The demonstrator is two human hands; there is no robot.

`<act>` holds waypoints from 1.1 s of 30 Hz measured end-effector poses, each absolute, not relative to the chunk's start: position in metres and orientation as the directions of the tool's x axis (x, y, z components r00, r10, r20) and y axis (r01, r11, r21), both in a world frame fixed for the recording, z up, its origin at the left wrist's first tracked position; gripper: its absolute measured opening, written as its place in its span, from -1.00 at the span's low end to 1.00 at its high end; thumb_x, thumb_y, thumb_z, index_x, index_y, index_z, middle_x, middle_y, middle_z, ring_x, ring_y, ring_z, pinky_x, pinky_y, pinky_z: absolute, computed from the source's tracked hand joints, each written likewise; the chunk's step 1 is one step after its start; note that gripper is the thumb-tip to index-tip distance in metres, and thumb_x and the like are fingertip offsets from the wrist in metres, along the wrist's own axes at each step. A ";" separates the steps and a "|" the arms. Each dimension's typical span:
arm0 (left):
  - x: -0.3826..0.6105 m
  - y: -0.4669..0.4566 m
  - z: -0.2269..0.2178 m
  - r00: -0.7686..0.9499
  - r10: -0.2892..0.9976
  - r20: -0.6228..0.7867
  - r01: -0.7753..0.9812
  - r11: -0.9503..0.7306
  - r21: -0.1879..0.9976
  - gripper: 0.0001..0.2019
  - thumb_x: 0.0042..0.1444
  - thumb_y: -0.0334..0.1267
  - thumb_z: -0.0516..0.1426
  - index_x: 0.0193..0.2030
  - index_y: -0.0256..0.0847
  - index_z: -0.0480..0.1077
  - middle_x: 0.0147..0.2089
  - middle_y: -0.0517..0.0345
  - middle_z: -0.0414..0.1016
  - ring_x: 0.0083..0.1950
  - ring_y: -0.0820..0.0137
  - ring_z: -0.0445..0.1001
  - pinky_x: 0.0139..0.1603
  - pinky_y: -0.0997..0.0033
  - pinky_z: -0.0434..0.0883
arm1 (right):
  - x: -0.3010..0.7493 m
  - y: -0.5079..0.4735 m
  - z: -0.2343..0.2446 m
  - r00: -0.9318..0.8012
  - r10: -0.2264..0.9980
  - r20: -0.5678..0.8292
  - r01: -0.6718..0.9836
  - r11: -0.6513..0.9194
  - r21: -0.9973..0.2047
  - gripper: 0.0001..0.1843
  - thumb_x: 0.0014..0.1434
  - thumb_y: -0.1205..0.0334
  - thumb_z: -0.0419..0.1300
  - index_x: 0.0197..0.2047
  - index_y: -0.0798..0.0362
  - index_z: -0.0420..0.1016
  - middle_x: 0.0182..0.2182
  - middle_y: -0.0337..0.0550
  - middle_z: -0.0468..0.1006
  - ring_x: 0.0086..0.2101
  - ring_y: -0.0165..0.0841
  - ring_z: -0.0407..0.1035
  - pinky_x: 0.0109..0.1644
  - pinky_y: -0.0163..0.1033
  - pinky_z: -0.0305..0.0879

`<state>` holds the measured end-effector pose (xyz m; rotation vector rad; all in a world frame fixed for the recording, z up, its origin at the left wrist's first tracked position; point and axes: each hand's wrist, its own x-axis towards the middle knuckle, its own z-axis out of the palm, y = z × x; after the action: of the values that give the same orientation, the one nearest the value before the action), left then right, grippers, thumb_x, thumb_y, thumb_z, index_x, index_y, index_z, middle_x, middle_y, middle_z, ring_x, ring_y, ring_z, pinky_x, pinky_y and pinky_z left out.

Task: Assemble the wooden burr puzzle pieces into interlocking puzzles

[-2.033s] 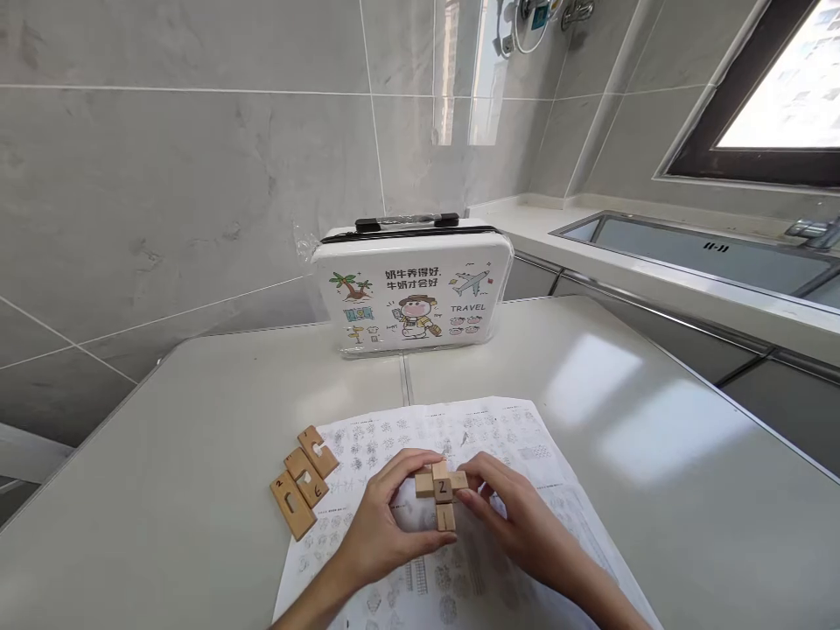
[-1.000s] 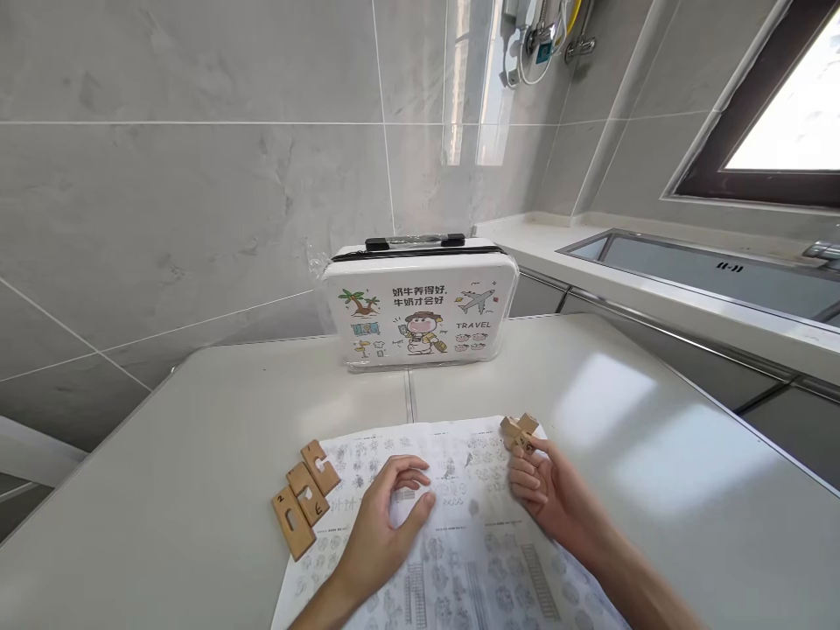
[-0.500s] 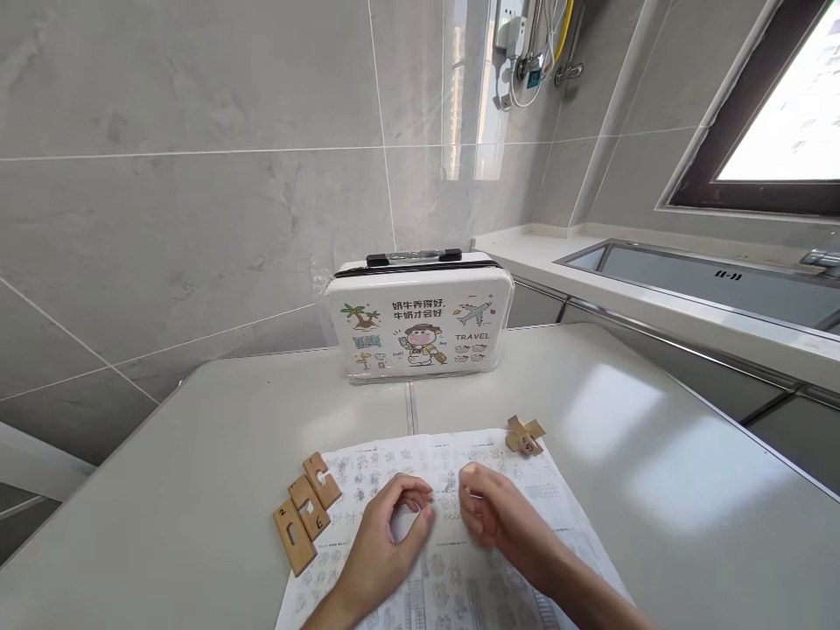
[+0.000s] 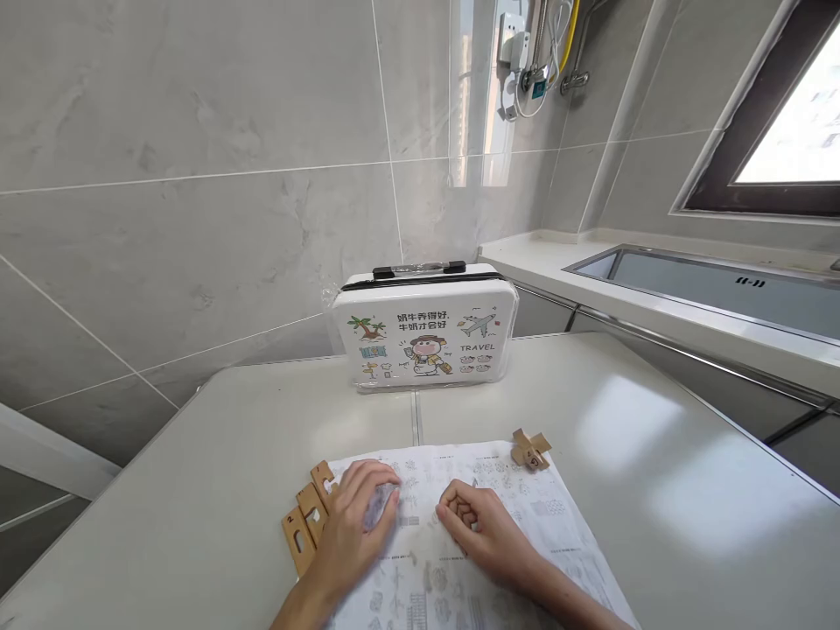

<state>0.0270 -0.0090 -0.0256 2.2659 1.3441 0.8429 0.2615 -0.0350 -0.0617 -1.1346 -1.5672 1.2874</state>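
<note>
My left hand (image 4: 354, 525) lies on the left edge of a printed paper sheet (image 4: 525, 516), fingers stretched and slightly curled, touching the flat wooden puzzle pieces (image 4: 307, 518) that lie side by side there. It holds nothing. My right hand (image 4: 479, 525) rests on the middle of the sheet with its fingers curled into a loose fist, nothing visible in it. A small assembled wooden cross piece (image 4: 531, 449) sits alone at the sheet's far right corner, apart from both hands.
A white travel-print case (image 4: 425, 328) with a black handle stands at the table's (image 4: 229, 455) far edge against the tiled wall. A counter with a sink (image 4: 709, 280) runs along the right, under a window.
Both hands held the wooden cross; my right hand carried it to the sheet's far right corner, let go and came back. My left hand slid left onto the flat pieces.
</note>
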 end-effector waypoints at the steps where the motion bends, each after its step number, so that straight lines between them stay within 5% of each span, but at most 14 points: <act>1: 0.019 -0.007 -0.026 0.350 0.885 0.308 0.699 -0.466 0.543 -0.85 0.41 -0.16 0.10 -0.01 -0.02 0.49 0.07 0.03 0.55 0.21 0.12 0.45 0.25 0.05 0.42 | 0.261 -0.035 -0.062 -0.281 0.959 0.032 0.148 0.076 -0.986 -0.62 0.44 -0.06 0.12 -0.34 0.01 0.33 -0.56 -0.33 0.27 -0.52 -0.40 0.12 -0.43 -0.27 -0.01; 7: -0.036 -0.010 -0.041 0.233 0.938 0.256 0.873 -0.318 0.371 -0.48 0.27 0.04 0.24 0.35 0.11 0.37 0.46 0.03 0.32 0.48 -0.11 0.22 0.26 -0.17 0.47 | 0.259 -0.033 -0.065 -0.296 0.955 0.019 0.145 0.064 -0.987 -0.55 0.44 -0.17 0.08 -0.32 0.02 0.34 -0.56 -0.31 0.30 -0.52 -0.39 0.14 -0.43 -0.27 0.01; 13: -0.068 -0.019 -0.055 0.199 0.956 0.217 0.892 -0.268 0.363 -0.33 0.27 0.07 0.23 0.47 0.13 0.21 0.56 0.02 0.17 0.56 -0.14 0.09 0.43 -0.35 0.28 | 0.256 -0.032 -0.072 -0.286 0.958 0.026 0.165 0.076 -0.983 -0.55 0.43 -0.16 0.10 -0.34 0.00 0.33 -0.57 -0.33 0.25 -0.52 -0.39 0.11 -0.42 -0.26 0.00; 33: -0.068 -0.017 -0.051 0.027 0.986 0.165 0.811 -0.118 0.574 -0.34 0.22 0.08 0.25 0.42 0.03 0.29 0.41 -0.09 0.36 0.37 -0.07 0.41 0.11 -0.01 0.63 | 0.256 -0.032 -0.063 -0.306 0.952 0.003 0.181 0.061 -0.982 -0.52 0.42 -0.22 0.08 -0.34 0.00 0.32 -0.56 -0.31 0.27 -0.52 -0.39 0.10 -0.44 -0.27 0.00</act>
<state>-0.0676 -0.0174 -0.0514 1.9898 1.8360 0.7665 0.2557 -0.0317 -0.0630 -1.1611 -1.5970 1.3142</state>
